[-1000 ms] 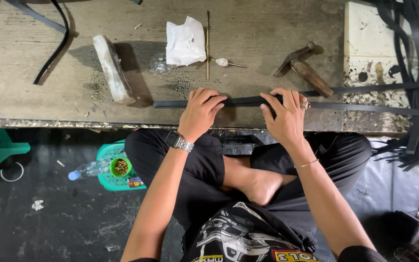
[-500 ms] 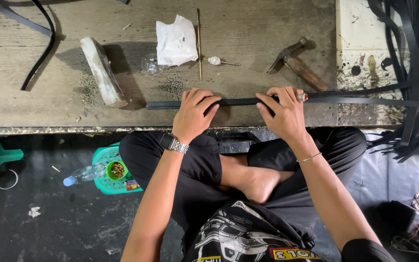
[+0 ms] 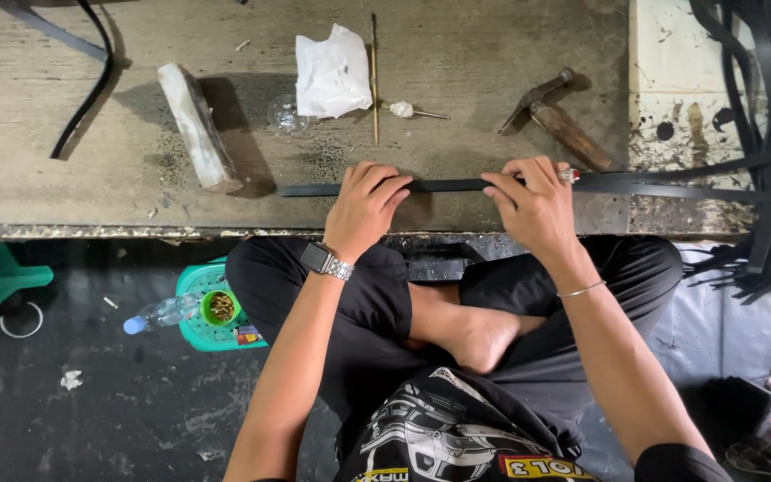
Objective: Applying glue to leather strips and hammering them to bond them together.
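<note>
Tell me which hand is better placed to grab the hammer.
Right. The right hand rests on the black strip just below the hammer; the left hand sits farther away.
</note>
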